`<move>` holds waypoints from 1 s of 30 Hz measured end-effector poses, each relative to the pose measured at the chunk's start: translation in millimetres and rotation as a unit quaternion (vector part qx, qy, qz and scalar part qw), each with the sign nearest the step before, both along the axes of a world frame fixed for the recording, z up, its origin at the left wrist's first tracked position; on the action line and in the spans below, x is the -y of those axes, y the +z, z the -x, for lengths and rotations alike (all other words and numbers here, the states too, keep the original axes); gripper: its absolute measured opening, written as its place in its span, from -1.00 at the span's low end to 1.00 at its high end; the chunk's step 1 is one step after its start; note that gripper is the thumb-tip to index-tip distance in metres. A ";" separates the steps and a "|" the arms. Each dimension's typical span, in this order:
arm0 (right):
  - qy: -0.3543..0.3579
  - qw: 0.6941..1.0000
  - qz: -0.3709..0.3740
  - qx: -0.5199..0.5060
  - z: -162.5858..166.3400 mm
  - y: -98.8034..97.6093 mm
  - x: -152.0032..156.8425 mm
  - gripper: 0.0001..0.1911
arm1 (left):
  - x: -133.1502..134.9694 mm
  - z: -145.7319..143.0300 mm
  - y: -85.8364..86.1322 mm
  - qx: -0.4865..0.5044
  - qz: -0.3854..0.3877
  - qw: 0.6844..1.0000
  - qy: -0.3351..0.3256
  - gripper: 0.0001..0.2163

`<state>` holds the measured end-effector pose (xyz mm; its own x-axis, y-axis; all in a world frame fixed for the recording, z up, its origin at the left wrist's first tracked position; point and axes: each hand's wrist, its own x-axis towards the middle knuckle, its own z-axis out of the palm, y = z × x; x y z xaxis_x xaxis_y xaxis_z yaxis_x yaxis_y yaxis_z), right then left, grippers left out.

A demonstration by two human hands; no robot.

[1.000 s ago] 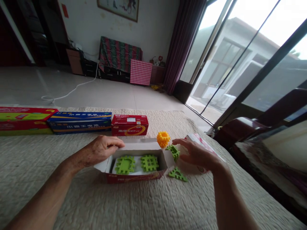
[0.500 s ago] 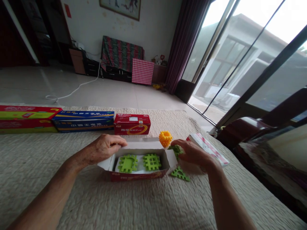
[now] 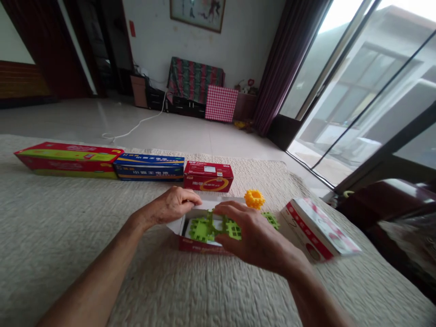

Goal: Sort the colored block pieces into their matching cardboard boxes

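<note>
The left hand (image 3: pixel 172 205) has a narrow grip, pinching the white cardboard flap (image 3: pixel 221 200) at the back of an open red cardboard box (image 3: pixel 200 246). The right hand (image 3: pixel 254 234) is over the box, and its grip holds a flat green plastic piece with teeth (image 3: pixel 210 217) between thumb and fingers. More green toothy pieces (image 3: pixel 199 230) lie inside on something white. Behind the right hand, a yellow bumpy plastic block (image 3: pixel 254 199) sits on the cream bumpy cloth (image 3: pixel 190 290), near another green piece (image 3: pixel 271 220). A white and red box (image 3: pixel 323 227) lies to the right.
</note>
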<state>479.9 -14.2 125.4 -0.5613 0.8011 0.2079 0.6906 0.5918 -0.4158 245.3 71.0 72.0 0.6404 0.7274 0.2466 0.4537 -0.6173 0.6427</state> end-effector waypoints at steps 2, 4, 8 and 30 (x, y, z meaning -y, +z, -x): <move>0.000 1.000 0.010 0.020 13.4 -4.6 -3.6 -0.63 | 0.5 -0.7 0.7 0.004 0.000 1.000 -0.001 -0.68; -0.008 0.999 0.015 0.034 20.7 -9.4 -6.3 -0.62 | 0.9 -1.1 1.5 0.008 0.000 1.000 -0.001 -0.68; -0.021 0.999 0.009 0.022 26.1 -17.9 -6.6 -0.63 | 1.9 -1.4 3.5 0.012 -0.005 1.000 -0.002 -0.69; -0.139 0.978 0.060 0.142 -137.3 -43.4 -34.8 -0.31 | 2.4 -1.3 2.9 -0.022 0.008 0.999 0.035 -0.72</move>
